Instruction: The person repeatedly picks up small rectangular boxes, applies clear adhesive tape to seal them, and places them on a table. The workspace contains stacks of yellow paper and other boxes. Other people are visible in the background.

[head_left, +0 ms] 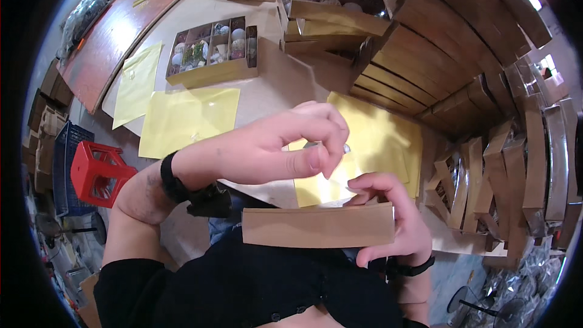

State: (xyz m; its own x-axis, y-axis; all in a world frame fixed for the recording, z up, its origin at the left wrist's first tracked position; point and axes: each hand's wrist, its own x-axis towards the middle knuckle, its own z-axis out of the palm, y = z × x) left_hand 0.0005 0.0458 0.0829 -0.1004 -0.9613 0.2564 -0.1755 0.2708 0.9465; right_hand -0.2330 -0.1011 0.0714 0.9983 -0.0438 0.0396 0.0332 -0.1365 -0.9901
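Note:
Close to my body, a long brown cardboard box (319, 228) is held by its right end in my right hand (405, 215). The thumb lies on the near side and the fingers bend over the far edge; what the box contains is hidden. My left hand (297, 143) hovers above the table, left of and beyond the box, with its fingers curled toward the thumb. A small shiny bit shows by its fingertips, too small to name. Beneath the hands lie yellow sheets (379, 140).
A divided box of assorted balls and pieces (212, 48) stands at the far left, near another yellow sheet (188, 118). Stacked brown boxes (419, 48) rise at the far right, with more boxes (510, 176) upright along the right. A red stool (100, 173) stands left.

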